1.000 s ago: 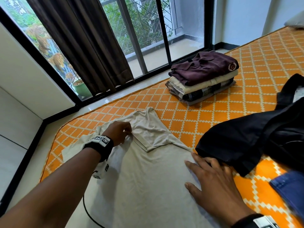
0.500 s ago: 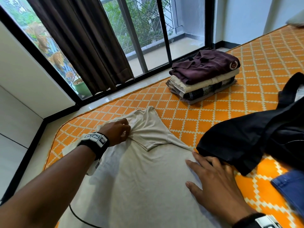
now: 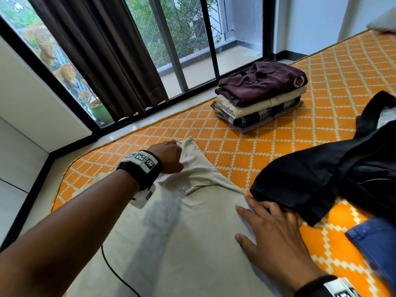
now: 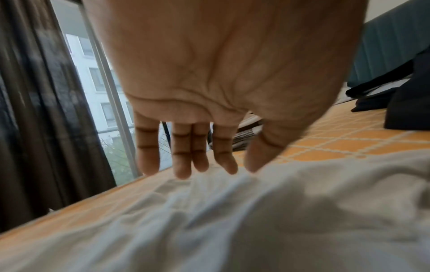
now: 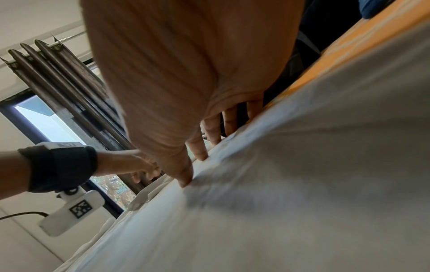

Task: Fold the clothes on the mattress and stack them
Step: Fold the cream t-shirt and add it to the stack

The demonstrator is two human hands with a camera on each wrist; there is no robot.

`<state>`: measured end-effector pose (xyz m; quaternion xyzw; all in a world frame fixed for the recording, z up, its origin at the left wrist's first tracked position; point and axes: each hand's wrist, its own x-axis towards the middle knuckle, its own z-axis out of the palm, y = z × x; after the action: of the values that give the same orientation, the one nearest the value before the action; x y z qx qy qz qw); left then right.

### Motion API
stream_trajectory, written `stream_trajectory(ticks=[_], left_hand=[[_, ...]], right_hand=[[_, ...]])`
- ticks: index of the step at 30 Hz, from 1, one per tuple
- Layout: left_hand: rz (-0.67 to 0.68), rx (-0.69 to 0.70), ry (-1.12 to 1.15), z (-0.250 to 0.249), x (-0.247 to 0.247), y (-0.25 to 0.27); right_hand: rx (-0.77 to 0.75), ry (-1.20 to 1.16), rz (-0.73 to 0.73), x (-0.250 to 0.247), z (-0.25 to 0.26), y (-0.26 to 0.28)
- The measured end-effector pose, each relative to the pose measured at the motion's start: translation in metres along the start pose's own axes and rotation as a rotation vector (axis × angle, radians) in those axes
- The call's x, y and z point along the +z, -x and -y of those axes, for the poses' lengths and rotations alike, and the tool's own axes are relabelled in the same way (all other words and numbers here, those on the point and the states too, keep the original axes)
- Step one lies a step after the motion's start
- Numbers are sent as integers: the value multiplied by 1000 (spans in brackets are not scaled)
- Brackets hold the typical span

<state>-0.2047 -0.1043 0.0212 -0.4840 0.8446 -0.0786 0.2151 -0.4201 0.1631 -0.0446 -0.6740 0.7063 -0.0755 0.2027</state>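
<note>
On the orange mattress [image 3: 267, 146] the beige shirt [image 3: 182, 232] is pressed flat by the spread, straight-fingered right hand [image 3: 276, 239], while its sleeve has been released by the left hand [image 3: 169, 156], now extended toward the far edge, so smoothing precedes folding.

window [image 3: 188, 46]: daylight | curtain [image 3: 102, 54]: dark brown | wall [image 3: 32, 99]: white
</note>
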Motion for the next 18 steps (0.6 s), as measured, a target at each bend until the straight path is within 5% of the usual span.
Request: stream_trajectory(ticks=[3,6,13,18], left_hand=[[-98,90,117,-24,15,-16],[72,39,194,-37,30,-32],[172,10,312,-27,39,-51],[-99,-250,509,-7,44,-18]], right_hand=[[1,-8,0,0,0,0],[-2,-8,-2,0,0,0],[-1,-3,18,0,-1,0],[-15,8,13,-3,1,2]])
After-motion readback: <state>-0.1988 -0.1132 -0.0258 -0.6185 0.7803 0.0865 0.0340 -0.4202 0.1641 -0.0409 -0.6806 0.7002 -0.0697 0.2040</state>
